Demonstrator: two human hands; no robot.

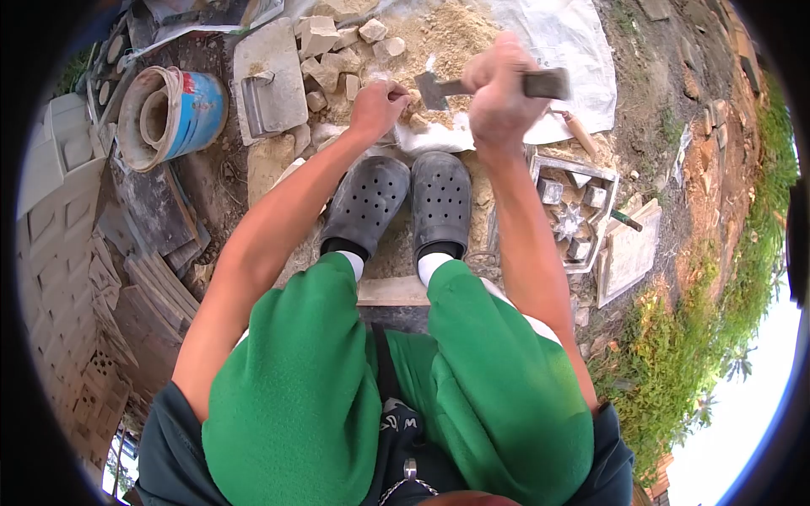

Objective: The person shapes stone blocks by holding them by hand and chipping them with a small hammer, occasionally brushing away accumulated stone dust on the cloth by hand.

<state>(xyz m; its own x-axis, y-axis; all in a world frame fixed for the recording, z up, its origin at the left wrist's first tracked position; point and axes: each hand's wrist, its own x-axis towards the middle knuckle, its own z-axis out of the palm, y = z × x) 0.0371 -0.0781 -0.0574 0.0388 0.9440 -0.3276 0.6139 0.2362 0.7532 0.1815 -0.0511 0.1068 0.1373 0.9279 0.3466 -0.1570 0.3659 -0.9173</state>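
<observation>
My right hand (504, 101) is wrapped round the handle of a hammer (432, 90), held sideways over the work spot and slightly blurred. The hammer's grey head points left, toward my other hand. My left hand (377, 108) reaches down just beyond my left shoe, its fingers pinched together beside small tan stone chips. What sits between those fingertips is too small to make out. Broken pale stone chunks (319, 36) lie heaped beyond my left hand, next to a mound of sandy rubble (451, 34) on a white sheet (567, 42).
A blue bucket (196, 114) stands at left, near a board with a metal float (261, 103). On the right are a metal mould (612, 185), a wooden-handled tool (580, 133) and stacked slabs (629, 253). My grey clogs (441, 198) are close to the hands.
</observation>
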